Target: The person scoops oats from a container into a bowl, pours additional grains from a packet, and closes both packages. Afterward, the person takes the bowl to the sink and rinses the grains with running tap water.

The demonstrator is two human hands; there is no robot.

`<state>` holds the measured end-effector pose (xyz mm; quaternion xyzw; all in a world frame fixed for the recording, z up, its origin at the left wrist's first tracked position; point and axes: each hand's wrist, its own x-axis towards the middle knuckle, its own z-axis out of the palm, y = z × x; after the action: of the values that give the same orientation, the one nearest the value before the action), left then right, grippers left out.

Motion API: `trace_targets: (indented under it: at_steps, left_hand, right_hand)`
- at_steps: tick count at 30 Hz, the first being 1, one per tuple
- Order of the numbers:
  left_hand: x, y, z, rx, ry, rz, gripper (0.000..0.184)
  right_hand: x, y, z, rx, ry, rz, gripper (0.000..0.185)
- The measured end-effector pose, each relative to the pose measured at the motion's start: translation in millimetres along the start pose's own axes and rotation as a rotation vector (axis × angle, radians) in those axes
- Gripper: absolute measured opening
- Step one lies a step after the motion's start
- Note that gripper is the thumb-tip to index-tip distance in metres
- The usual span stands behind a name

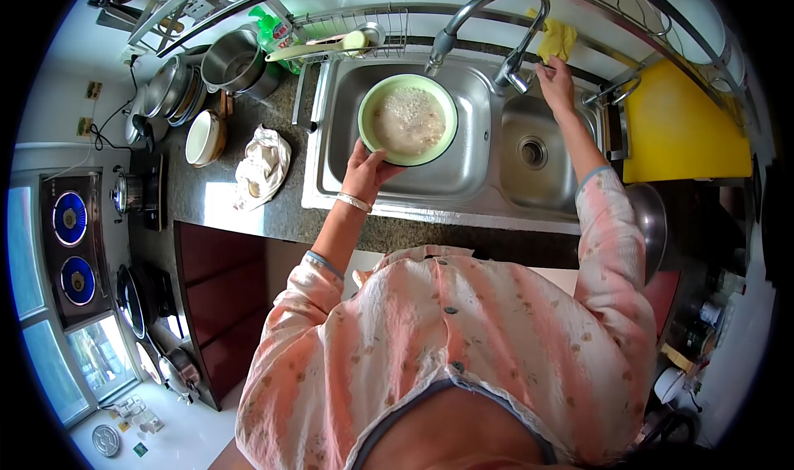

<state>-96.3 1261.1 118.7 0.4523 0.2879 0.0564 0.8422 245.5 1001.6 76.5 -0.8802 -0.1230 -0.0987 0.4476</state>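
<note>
A pale green bowl (pixel 452 114) is over the left basin of the steel sink (pixel 475 160). Cloudy whitish water (pixel 408 121) with pale grains or bubbles fills much of it; which of these they are, I cannot tell. My left hand (pixel 365 175) grips its near-left rim, thumb on top and fingers partly hidden below. My right hand (pixel 557 88) reaches to the back of the sink, fingers closed at the handle of the chrome faucet (pixel 511 71). Just above that hand hangs a yellow cloth (pixel 557 40). The faucet's spout (pixel 438 56) points down behind the bowl.
Left on the counter are a crumpled white cloth (pixel 263 168), a small bowl (pixel 203 139) and stacked pots (pixel 236 60). A wire rack (pixel 393 31) with a brush stands behind the sink. A yellow board (pixel 682 127) is at the right, beside a metal bowl (pixel 649 226).
</note>
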Motion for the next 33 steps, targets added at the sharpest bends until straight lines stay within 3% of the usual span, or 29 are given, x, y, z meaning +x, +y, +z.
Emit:
trace_targets:
  at_steps: [2,5,12,19,25,27,33]
  left_hand:
    - [6.4,0.0,5.2,-0.021,-0.003,0.004,0.044]
    - [13.6,4.5,15.6,-0.016,0.006,-0.016,0.046]
    - [30.7,2.9,14.5,-0.049,-0.03,-0.021,0.048]
    - [28.9,8.7,20.8,-0.022,-0.021,-0.017,0.047]
    - [26.2,10.8,20.0,-0.012,-0.023,-0.024,0.047]
    - [25.7,9.9,19.3,-0.019,-0.015,-0.014,0.047]
    - [26.1,7.7,16.3,-0.013,-0.001,-0.026,0.048]
  right_hand:
    - [16.2,1.7,6.6,-0.273,-0.161,-0.049,0.032]
    - [21.5,0.8,9.2,-0.449,-0.176,-0.04,0.022]
    - [10.6,36.5,-3.0,-0.165,-0.142,-0.089,0.017]
    - [1.5,37.1,-9.1,-0.142,-0.143,-0.026,0.016]
    - [-5.6,49.6,3.4,-0.085,-0.119,0.093,0.025]
    - [-15.0,53.2,7.1,0.013,-0.175,0.323,0.039]
    - [-42.4,32.4,7.0,0.187,-0.194,0.356,0.058]
